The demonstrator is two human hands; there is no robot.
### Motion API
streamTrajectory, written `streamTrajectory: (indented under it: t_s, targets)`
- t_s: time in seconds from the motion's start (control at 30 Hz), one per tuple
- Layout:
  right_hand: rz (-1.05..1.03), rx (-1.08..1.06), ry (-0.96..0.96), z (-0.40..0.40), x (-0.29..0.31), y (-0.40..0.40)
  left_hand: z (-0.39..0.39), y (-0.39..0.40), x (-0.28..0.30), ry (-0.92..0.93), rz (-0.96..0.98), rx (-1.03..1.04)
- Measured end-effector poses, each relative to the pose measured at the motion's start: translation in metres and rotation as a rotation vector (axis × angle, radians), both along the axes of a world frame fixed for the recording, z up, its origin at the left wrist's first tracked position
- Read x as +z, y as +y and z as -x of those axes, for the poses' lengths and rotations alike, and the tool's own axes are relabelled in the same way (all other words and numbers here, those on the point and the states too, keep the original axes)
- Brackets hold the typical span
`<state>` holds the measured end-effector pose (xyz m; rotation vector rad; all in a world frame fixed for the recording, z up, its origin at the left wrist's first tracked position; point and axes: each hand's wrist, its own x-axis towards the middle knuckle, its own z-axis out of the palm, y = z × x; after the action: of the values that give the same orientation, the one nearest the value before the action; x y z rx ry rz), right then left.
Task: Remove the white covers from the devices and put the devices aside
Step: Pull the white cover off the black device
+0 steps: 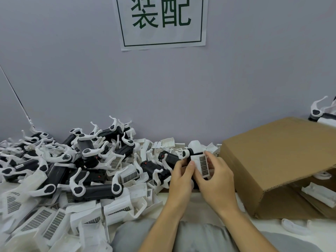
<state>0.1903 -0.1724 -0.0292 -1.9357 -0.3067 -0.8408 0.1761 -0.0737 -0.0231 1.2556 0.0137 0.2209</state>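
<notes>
Both hands meet at frame centre: right hand [216, 176] pinches the white plastic cover [201, 165], left hand [181, 176] grips the black device [188, 154] running up-left.

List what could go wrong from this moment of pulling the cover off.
The white cover is pinched by the right hand while the left hand holds the device; a sudden release could fling either. The pile of devices sits close, so arms may snag there.
</notes>
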Motion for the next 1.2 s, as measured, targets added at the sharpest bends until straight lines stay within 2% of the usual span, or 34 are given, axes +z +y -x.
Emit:
streamTrajectory:
  t_s: [0.43,0.63,0.87,1.07,1.2]
  targets:
    - [0.0,-0.047,-0.004,-0.001,-0.001,-0.002,0.001,-0.001,-0.002,-0.028,-0.057,-0.013]
    - [0.018,-0.004,0.001,0.0,-0.002,0.0,-0.001,0.0,-0.002,-0.032,0.007,-0.003]
    - [0.048,-0.012,-0.014,0.002,0.001,0.003,-0.004,0.001,-0.006,-0.076,-0.079,0.016]
    - [0.198,0.16,0.057,0.004,-0.001,0.003,-0.008,0.004,-0.007,-0.052,-0.003,0.107]
    - [0.07,0.211,0.081,0.004,-0.002,0.003,-0.01,0.006,-0.007,-0.035,-0.008,0.122]
